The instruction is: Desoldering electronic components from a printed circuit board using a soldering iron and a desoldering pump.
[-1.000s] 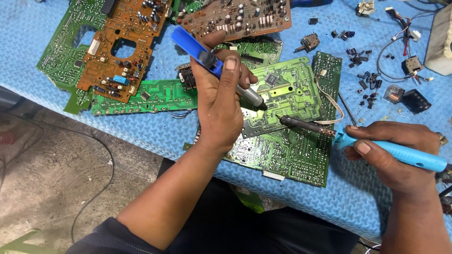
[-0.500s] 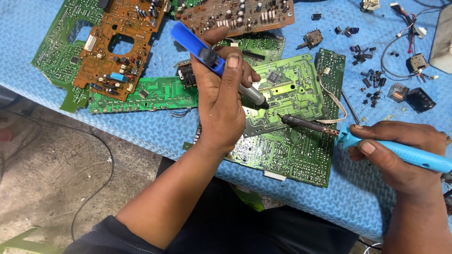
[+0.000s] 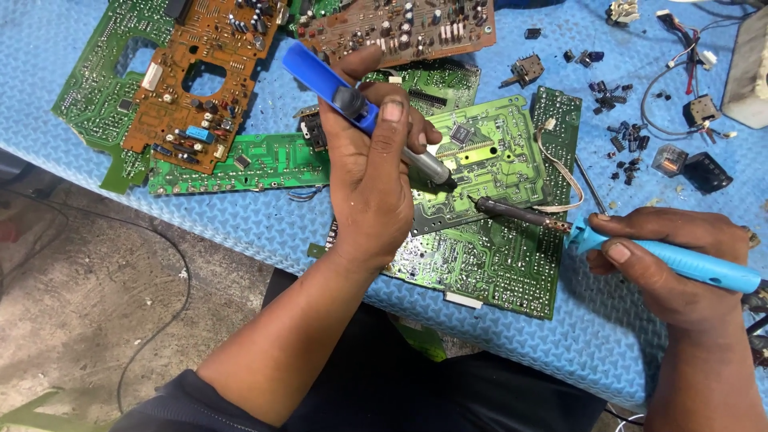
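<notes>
My left hand (image 3: 372, 172) grips a blue desoldering pump (image 3: 328, 80), its dark nozzle resting on a light green circuit board (image 3: 500, 160). My right hand (image 3: 668, 264) holds a light blue soldering iron (image 3: 640, 252); its dark tip (image 3: 484, 206) touches the same board just right of the pump nozzle. That board lies on top of a larger dark green board (image 3: 496, 260) at the table's near edge.
The table has a blue textured mat (image 3: 240, 224). An orange-brown board (image 3: 204, 72), other green boards (image 3: 240, 164) and a brown board (image 3: 400, 28) lie to the left and back. Several loose black components (image 3: 620, 132), wires (image 3: 680, 64) and small relays (image 3: 668, 158) sit at right.
Both hands hold nearly the same pose; the view has shifted slightly, and the pump nozzle and iron tip stay on the light green board.
</notes>
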